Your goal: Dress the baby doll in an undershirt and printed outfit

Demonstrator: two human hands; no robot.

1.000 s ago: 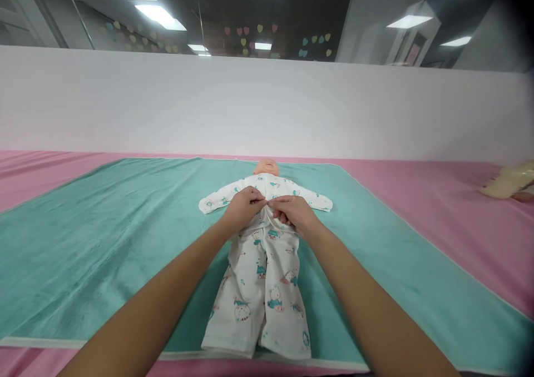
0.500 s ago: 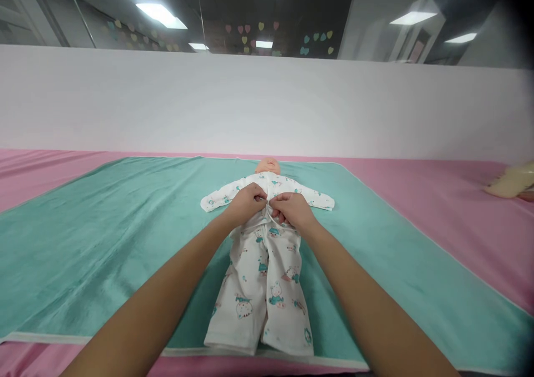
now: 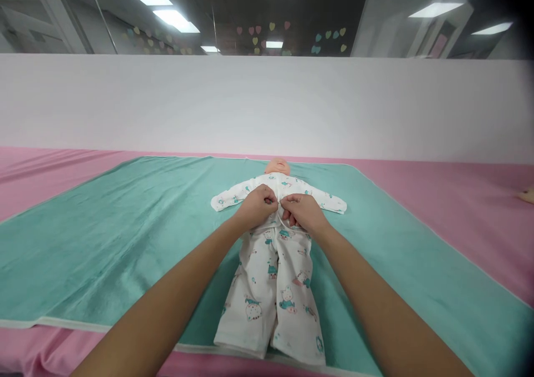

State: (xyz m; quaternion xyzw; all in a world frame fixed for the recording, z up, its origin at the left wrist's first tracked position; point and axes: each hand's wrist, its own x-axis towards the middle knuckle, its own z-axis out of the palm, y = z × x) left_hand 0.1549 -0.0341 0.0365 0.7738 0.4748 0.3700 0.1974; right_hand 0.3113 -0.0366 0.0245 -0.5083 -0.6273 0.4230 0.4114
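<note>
A baby doll (image 3: 277, 166) lies on its back, head away from me, its arms spread inside long sleeves. It wears a white printed top (image 3: 325, 200) and matching white trousers (image 3: 271, 293) with cartoon animals. My left hand (image 3: 261, 204) pinches the front edge of the top at mid-chest. Close beside it, my right hand (image 3: 302, 210) pinches the opposite edge of the same opening, fingers curled. The fingertips nearly meet at the front seam. Whatever small fastening sits between them is too small to make out.
Under the doll is a green blanket (image 3: 125, 243) with a pale border, spread over a pink cloth (image 3: 450, 204). A white wall panel (image 3: 250, 104) rises behind, with dark glass above it. At the far right edge a pale object (image 3: 528, 194) is partly cut off.
The view has turned slightly left, so everything sits further right and the pale object has mostly left the picture. Both hands keep pinching the top at the same spot.
</note>
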